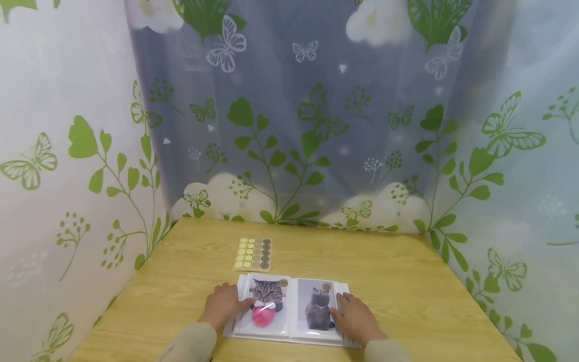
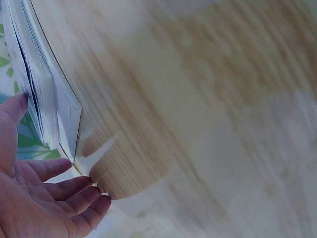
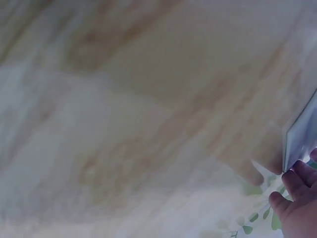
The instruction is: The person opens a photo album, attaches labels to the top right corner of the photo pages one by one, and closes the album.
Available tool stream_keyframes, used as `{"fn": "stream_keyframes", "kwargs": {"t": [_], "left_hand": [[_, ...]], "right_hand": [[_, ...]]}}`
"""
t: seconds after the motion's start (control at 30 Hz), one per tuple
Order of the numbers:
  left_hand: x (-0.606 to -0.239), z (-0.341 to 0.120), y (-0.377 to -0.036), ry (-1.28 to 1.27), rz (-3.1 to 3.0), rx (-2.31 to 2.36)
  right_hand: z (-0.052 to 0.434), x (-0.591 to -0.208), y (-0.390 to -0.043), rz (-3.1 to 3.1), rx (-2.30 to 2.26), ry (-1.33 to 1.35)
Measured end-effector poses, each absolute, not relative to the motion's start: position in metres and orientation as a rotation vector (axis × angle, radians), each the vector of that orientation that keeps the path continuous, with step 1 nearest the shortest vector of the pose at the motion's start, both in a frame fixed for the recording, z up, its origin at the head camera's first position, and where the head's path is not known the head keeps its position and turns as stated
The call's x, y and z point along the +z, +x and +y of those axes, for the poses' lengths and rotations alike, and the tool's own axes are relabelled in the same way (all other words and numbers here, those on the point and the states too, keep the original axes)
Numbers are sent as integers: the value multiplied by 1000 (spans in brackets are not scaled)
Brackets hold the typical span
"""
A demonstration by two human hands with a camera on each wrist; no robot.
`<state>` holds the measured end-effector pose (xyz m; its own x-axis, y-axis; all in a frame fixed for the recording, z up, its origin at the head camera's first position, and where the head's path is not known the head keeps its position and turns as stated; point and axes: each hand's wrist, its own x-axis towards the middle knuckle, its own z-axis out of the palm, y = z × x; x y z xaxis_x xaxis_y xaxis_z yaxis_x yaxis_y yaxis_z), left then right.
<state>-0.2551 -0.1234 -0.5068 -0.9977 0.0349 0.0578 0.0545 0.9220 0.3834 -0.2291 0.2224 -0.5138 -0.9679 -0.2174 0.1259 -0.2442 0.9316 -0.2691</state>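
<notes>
An open photo album [image 1: 293,322] with white pages lies flat on the table. Its left page holds a photo of a tabby cat [image 1: 267,296] with a pink ball shape below its chin; the right page has a photo of a grey cat [image 1: 318,309]. A small round brown sticker [image 1: 283,283] marks the top right corner of the left photo, and another sticker [image 1: 326,286] that of the right one. My left hand [image 1: 224,305] rests at the album's left edge, thumb over the page, fingers straight beside the cover. At the right edge, my right hand [image 1: 357,317] touches the album likewise.
Behind the album's left half lies a sheet of round stickers [image 1: 253,254] in yellow, tan and dark brown columns. The wooden table [image 1: 384,271] is bordered by curtains [image 1: 280,151] with butterflies and leaves at the back and both sides.
</notes>
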Motion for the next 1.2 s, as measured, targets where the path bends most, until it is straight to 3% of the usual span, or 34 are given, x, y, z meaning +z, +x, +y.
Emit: {"fn": "stream_keyframes", "kwargs": {"t": [0.73, 1.2], "left_hand": [[-500, -118, -248, -75, -2995, -566], [-497, -114, -251, 10, -3030, -837]], "right_hand": [[218, -517, -227, -2968, 530, 316], [217, -514, -227, -2977, 541, 330]]}}
